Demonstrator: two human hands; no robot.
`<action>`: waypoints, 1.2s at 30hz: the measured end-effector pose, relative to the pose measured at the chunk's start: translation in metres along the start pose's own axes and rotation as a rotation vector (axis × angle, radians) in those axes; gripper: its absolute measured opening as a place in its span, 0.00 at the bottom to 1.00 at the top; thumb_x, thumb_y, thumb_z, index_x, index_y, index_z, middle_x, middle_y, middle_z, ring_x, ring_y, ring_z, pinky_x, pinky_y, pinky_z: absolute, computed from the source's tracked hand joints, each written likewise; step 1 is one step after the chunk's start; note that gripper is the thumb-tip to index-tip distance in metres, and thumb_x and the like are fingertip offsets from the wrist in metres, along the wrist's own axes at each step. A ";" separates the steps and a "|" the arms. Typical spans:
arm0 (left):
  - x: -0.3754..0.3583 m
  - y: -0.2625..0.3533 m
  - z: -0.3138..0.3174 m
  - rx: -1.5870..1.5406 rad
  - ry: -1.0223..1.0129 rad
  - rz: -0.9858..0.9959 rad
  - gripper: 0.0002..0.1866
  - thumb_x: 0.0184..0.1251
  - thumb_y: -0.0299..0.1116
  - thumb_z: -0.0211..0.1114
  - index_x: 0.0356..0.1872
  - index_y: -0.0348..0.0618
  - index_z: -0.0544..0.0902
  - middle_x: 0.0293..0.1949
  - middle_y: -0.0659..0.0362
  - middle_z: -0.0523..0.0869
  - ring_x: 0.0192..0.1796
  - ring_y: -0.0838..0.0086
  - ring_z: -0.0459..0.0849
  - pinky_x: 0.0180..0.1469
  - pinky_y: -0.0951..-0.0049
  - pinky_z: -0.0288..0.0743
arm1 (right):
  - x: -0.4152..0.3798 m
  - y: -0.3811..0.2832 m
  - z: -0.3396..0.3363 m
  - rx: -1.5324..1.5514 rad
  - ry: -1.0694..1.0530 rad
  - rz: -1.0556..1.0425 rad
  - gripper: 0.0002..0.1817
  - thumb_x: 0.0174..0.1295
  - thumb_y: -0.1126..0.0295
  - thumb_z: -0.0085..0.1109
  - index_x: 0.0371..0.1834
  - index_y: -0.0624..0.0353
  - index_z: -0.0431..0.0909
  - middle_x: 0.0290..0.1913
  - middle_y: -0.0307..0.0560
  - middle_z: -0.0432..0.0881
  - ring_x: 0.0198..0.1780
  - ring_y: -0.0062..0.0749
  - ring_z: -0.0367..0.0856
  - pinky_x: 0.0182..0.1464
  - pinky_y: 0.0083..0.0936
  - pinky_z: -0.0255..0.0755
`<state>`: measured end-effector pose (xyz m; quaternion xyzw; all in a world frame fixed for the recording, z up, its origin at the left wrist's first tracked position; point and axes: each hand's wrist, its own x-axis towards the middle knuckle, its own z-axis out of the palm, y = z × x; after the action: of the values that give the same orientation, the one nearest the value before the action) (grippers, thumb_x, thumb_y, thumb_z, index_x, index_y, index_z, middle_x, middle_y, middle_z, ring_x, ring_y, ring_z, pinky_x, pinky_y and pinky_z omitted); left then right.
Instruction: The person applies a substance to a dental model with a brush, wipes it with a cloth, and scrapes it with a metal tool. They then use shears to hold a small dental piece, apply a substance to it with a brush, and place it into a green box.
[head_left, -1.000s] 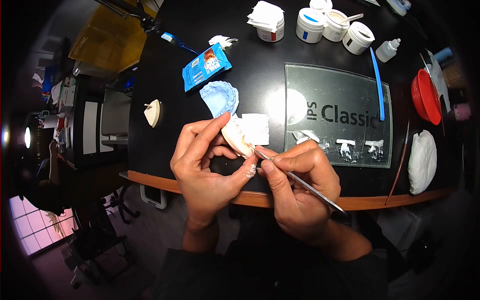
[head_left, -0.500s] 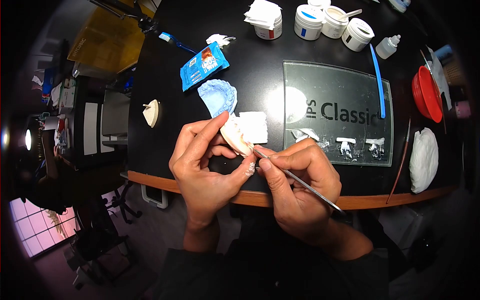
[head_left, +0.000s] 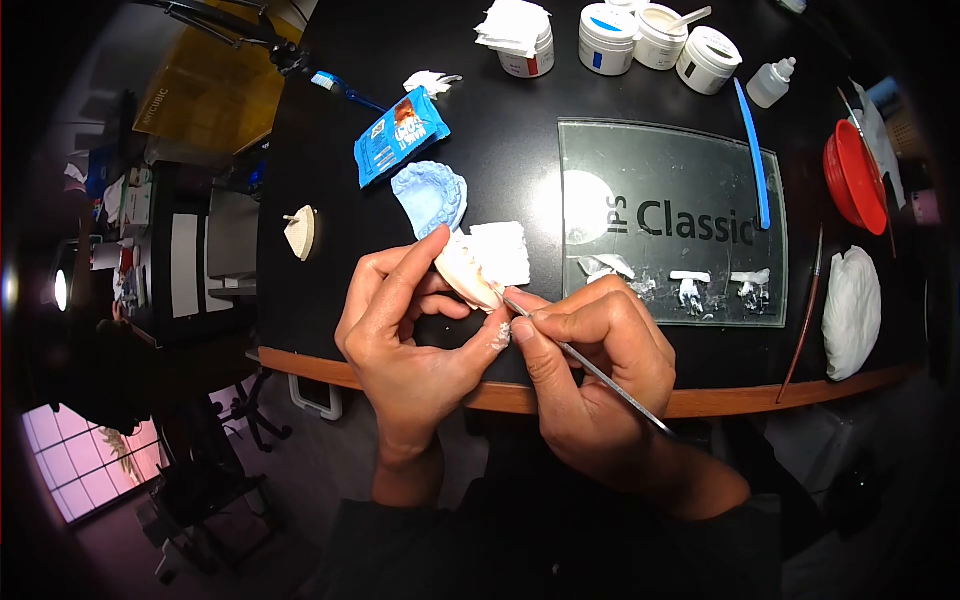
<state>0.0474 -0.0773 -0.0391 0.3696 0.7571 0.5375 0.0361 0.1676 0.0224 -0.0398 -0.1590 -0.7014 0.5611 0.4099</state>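
Cream and plaster-like, the dental model sits pinched between the thumb and fingers of your left hand, over the near side of the table. It looks light and stiff, probably brittle at the teeth, so its thicker base seems the safer hold. Your right hand grips a slim metal tool like a pen, tip against the model; the hands nearly meet. Beneath, the surface is smooth, black, wood-edged; the room is dim, with a pinkish window leftward.
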 end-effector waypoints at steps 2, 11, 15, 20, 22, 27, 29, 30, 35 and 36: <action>0.000 0.000 0.001 0.016 0.006 0.009 0.35 0.43 0.16 0.83 0.60 0.32 0.85 0.49 0.55 0.82 0.43 0.79 0.89 0.39 0.85 0.86 | 0.000 0.001 0.000 0.004 -0.006 -0.005 0.09 0.63 0.88 0.67 0.34 0.68 0.75 0.35 0.50 0.79 0.34 0.23 0.82 0.51 0.32 0.90; 0.000 0.000 0.001 0.022 0.018 0.013 0.35 0.43 0.16 0.84 0.59 0.31 0.85 0.47 0.55 0.83 0.43 0.79 0.89 0.39 0.85 0.87 | -0.002 0.000 -0.001 0.025 -0.029 0.042 0.08 0.64 0.89 0.65 0.35 0.69 0.75 0.36 0.50 0.78 0.36 0.23 0.83 0.55 0.35 0.89; 0.000 0.000 0.001 0.012 0.019 0.001 0.35 0.42 0.16 0.84 0.59 0.31 0.85 0.47 0.56 0.83 0.43 0.80 0.89 0.39 0.85 0.86 | -0.002 -0.001 -0.001 0.038 -0.023 0.061 0.08 0.64 0.88 0.65 0.35 0.69 0.75 0.37 0.50 0.78 0.37 0.23 0.84 0.56 0.34 0.89; 0.000 0.001 0.002 0.026 0.019 0.003 0.36 0.41 0.16 0.84 0.60 0.32 0.86 0.48 0.56 0.82 0.43 0.80 0.88 0.38 0.85 0.86 | -0.002 -0.001 -0.001 0.025 -0.028 0.075 0.08 0.64 0.88 0.65 0.35 0.69 0.74 0.37 0.50 0.78 0.38 0.23 0.84 0.56 0.33 0.89; 0.000 0.001 0.002 0.035 0.019 0.002 0.36 0.41 0.15 0.84 0.60 0.32 0.86 0.48 0.56 0.82 0.43 0.80 0.88 0.38 0.85 0.86 | -0.002 0.000 -0.001 0.026 -0.033 0.073 0.08 0.64 0.88 0.65 0.35 0.69 0.74 0.37 0.50 0.78 0.38 0.23 0.84 0.55 0.32 0.89; 0.000 0.001 0.002 0.031 0.019 -0.005 0.36 0.41 0.16 0.84 0.60 0.33 0.86 0.48 0.56 0.82 0.43 0.80 0.88 0.38 0.85 0.86 | -0.002 0.001 0.001 0.046 0.011 0.066 0.08 0.63 0.88 0.66 0.34 0.68 0.75 0.34 0.50 0.77 0.35 0.27 0.83 0.50 0.31 0.88; 0.000 0.001 0.002 0.030 0.018 -0.006 0.36 0.42 0.16 0.84 0.60 0.33 0.86 0.48 0.56 0.82 0.43 0.80 0.88 0.38 0.85 0.86 | 0.000 0.001 0.006 0.080 0.094 0.057 0.09 0.59 0.89 0.69 0.32 0.68 0.77 0.29 0.51 0.77 0.30 0.34 0.82 0.39 0.29 0.87; 0.000 0.000 0.002 0.030 0.016 -0.003 0.36 0.42 0.16 0.84 0.60 0.33 0.86 0.48 0.56 0.82 0.43 0.80 0.88 0.38 0.85 0.86 | -0.001 0.001 0.004 0.061 0.051 0.056 0.09 0.61 0.88 0.67 0.34 0.68 0.76 0.31 0.50 0.77 0.32 0.30 0.82 0.44 0.30 0.88; 0.000 0.001 0.001 0.020 0.011 -0.006 0.35 0.43 0.15 0.83 0.60 0.33 0.85 0.48 0.56 0.82 0.44 0.80 0.87 0.39 0.86 0.86 | -0.002 0.001 -0.001 0.025 -0.028 0.027 0.08 0.65 0.87 0.65 0.36 0.68 0.74 0.36 0.50 0.78 0.36 0.22 0.82 0.54 0.32 0.90; 0.000 0.001 0.001 0.012 0.011 -0.010 0.35 0.43 0.15 0.83 0.60 0.33 0.85 0.48 0.56 0.82 0.44 0.80 0.87 0.39 0.86 0.86 | -0.002 0.001 -0.002 0.025 -0.028 0.033 0.08 0.65 0.87 0.65 0.36 0.68 0.74 0.36 0.50 0.78 0.36 0.22 0.82 0.54 0.32 0.90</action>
<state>0.0483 -0.0757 -0.0385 0.3631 0.7623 0.5348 0.0323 0.1696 0.0226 -0.0412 -0.1575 -0.6974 0.5784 0.3927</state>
